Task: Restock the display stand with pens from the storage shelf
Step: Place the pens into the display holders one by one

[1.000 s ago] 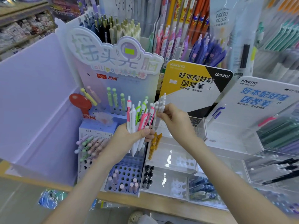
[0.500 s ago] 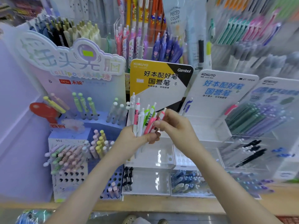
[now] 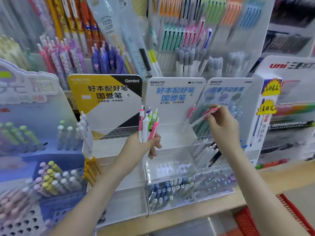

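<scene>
My left hand (image 3: pixel 142 148) grips a bunch of pens (image 3: pixel 148 124), white with pink and green clips, upright in front of the white Kokuyo display stand (image 3: pixel 172 133). To the right, my right hand (image 3: pixel 221 124) pinches a single pink-clipped white pen (image 3: pixel 205 115), held slanted with its tip pointing down-left over the stand's upper tier. Another pink-clipped pen (image 3: pixel 188 117) stands in that tier. The stand's middle tier (image 3: pixel 170 167) shows bare holes.
A yellow-and-black Gambol stand (image 3: pixel 105 106) is to the left, a third Kokuyo stand (image 3: pixel 226 103) to the right, then a uni display (image 3: pixel 286 103). A purple stand (image 3: pixel 42 167) with pastel pens sits far left. Hanging pens fill the back wall. A red basket (image 3: pixel 293 217) is bottom right.
My right hand drew one pink-clipped pen out of the bunch and carried it to the right, away from my left hand. The view swung right along the shelf.
</scene>
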The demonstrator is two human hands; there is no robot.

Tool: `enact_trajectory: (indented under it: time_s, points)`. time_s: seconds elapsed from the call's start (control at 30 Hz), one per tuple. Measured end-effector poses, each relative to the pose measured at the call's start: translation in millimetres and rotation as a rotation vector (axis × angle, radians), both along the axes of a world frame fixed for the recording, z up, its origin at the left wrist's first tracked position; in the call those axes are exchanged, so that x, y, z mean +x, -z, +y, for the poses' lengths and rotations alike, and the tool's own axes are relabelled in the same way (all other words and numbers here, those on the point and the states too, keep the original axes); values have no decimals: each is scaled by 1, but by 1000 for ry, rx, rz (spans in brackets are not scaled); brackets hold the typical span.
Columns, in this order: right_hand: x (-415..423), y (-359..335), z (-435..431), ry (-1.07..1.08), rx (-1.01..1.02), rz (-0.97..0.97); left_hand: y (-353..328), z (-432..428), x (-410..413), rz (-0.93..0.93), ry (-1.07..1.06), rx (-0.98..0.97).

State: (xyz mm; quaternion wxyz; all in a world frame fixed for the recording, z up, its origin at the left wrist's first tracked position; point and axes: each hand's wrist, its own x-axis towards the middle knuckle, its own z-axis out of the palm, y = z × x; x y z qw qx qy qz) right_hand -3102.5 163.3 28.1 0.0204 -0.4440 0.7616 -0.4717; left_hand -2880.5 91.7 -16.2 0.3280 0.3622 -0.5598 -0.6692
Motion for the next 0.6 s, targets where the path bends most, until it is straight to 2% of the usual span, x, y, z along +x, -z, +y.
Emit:
enact_trajectory:
  time_s: [0.1,0.37,0.6]
  points:
    - [-6,7,-2,-45,56,113,3,5,-10,37,29,33]
    - [-20,-5,-15,-195,255,202,8,6,-8,81,74,101]
    - [-13,14,-28,-250,361,108,10,5,-8,150,105,120]
